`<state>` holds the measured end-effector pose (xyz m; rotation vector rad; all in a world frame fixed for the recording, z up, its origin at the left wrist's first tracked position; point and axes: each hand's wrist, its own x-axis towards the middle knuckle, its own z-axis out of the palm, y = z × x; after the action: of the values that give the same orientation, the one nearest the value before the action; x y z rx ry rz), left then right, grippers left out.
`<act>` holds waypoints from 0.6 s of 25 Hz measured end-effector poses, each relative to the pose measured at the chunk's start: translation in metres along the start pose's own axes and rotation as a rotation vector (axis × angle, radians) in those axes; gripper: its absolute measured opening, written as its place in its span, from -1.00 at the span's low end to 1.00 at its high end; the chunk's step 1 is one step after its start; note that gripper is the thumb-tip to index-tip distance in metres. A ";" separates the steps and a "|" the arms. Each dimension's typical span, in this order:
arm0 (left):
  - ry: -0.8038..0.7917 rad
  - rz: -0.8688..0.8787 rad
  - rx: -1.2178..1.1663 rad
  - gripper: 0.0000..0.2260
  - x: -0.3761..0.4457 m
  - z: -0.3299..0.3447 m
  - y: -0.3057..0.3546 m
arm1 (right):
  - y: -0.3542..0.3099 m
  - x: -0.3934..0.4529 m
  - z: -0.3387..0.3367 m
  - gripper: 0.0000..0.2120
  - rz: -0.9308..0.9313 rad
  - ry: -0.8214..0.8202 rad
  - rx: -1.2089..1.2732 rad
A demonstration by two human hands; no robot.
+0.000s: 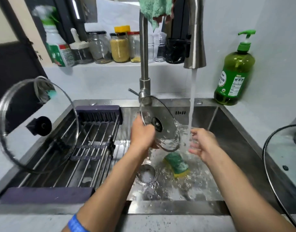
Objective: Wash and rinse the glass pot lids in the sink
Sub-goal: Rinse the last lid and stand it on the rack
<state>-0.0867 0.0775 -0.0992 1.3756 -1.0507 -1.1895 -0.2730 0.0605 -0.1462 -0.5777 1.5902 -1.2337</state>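
A steel sink (231,131) is set in a pale speckled counter against a white wall, with water running from the faucet (195,47) into the basin. Three glass lids show. The small lid (162,126) is tilted just left of the stream, and the left hand (142,134) grips its edge. The large lid (36,124) stands on the drying rack (87,148) left of the faucet; another lid (284,154) lies on the counter to its right. The right hand (202,144), fingers spread, is blurred, seemingly under the stream. One sponge (176,163) lies below the stream, and one soap bottle (234,72) stands right of the faucet.
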 end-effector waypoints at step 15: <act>0.364 0.199 0.482 -0.34 -0.044 -0.216 0.049 | 0.020 0.011 0.008 -0.76 -0.369 -0.052 -0.892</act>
<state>0.1207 0.1441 -0.0400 1.7282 -1.2169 -0.5247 -0.2664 0.0554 -0.1690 -1.4997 2.0147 -0.6822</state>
